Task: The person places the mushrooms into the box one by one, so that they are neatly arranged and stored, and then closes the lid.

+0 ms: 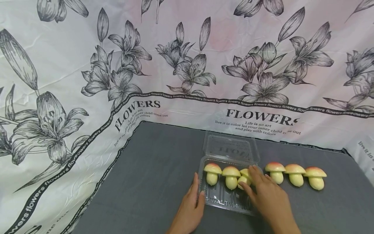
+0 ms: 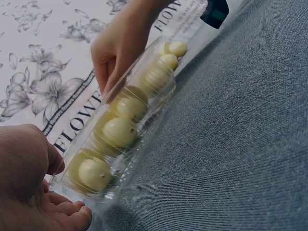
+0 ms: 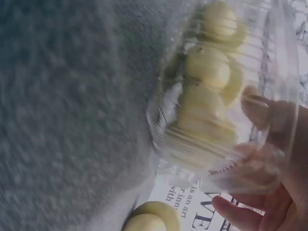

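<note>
A clear plastic clamshell box (image 1: 222, 203) lies on the grey surface, its hinged lid (image 1: 230, 148) folded back toward the wall. My left hand (image 1: 188, 208) holds its left side, thumb and fingers about the rim. Inside stand a yellow-green mushroom-shaped piece (image 1: 212, 174) with a reddish cap and a second mushroom-shaped piece (image 1: 231, 178). My right hand (image 1: 268, 198) reaches in from the right and grips a third mushroom-shaped piece (image 1: 244, 177), thumb near its stem and fingers over its cap. The fingers hide part of it.
Right of the box, three more mushroom-shaped pieces (image 1: 295, 175) stand in a row on the grey cloth surface (image 1: 140, 178). Behind and to the left rises a white flower-printed sheet (image 1: 187, 65) with a black lettered border.
</note>
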`<control>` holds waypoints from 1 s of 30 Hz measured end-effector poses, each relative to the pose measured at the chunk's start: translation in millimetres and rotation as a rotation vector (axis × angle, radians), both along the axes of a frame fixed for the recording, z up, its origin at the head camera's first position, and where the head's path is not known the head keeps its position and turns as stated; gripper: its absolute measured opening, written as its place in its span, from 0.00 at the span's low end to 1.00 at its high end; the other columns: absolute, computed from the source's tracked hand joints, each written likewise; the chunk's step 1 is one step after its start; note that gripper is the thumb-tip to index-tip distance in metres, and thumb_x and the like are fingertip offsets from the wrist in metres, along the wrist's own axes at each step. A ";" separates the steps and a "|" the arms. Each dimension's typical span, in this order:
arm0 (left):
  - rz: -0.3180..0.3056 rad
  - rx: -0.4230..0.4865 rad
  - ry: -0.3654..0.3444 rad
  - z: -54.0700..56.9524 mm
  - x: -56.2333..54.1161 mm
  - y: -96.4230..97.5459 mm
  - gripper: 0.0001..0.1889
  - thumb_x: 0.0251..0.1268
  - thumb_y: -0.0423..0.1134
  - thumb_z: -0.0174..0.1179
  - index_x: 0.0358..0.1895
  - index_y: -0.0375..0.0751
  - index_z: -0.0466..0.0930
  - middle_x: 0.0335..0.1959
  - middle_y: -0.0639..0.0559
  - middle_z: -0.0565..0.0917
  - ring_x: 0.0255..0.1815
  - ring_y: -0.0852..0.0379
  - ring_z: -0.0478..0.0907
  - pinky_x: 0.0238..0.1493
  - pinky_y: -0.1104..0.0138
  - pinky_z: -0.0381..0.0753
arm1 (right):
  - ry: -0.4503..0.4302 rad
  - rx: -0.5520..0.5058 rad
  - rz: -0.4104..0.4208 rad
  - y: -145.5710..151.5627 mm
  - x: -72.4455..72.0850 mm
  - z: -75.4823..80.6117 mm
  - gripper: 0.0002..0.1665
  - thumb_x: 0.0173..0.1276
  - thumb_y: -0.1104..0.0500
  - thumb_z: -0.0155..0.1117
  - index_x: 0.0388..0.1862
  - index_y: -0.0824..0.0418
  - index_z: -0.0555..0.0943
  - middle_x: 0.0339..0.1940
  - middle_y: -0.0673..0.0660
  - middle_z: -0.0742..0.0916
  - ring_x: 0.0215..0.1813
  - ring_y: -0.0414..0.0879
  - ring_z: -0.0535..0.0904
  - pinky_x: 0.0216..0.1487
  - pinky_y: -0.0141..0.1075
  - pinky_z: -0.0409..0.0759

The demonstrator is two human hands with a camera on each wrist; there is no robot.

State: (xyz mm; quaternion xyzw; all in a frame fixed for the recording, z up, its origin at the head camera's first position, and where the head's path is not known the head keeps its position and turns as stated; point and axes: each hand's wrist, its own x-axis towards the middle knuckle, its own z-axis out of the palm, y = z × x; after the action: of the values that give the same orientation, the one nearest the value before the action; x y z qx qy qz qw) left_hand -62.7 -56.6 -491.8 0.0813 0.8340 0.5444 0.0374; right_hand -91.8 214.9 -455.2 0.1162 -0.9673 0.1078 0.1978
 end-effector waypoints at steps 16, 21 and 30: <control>0.002 -0.001 0.026 0.8 -0.1 2.0 0.36 0.88 0.45 0.48 0.88 0.47 0.42 0.82 0.40 0.66 0.81 0.41 0.63 0.77 0.38 0.63 | 0.079 -0.170 -0.029 33.6 3.3 19.4 0.35 0.72 0.47 0.74 0.74 0.58 0.77 0.64 0.67 0.86 0.45 0.73 0.86 0.31 0.70 0.77; -0.006 -0.001 0.031 0.5 -0.1 2.9 0.36 0.88 0.45 0.46 0.88 0.48 0.41 0.82 0.40 0.65 0.81 0.41 0.63 0.77 0.38 0.64 | 0.056 -0.182 -0.027 46.2 4.0 21.1 0.39 0.73 0.48 0.73 0.79 0.57 0.72 0.70 0.67 0.82 0.48 0.75 0.84 0.37 0.71 0.77; -0.002 0.005 0.022 2.2 1.2 1.5 0.36 0.88 0.45 0.47 0.88 0.49 0.41 0.82 0.40 0.65 0.81 0.41 0.62 0.77 0.38 0.63 | 0.068 -0.187 -0.032 61.8 5.9 23.8 0.45 0.72 0.49 0.74 0.83 0.55 0.68 0.74 0.67 0.79 0.47 0.75 0.84 0.36 0.71 0.75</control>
State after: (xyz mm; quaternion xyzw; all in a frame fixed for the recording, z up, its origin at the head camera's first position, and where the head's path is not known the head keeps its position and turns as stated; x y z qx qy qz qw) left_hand -61.5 -55.1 -489.6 0.0884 0.8329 0.5456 0.0287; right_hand -85.8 276.8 -431.5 0.0854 -0.9475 0.1904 0.2423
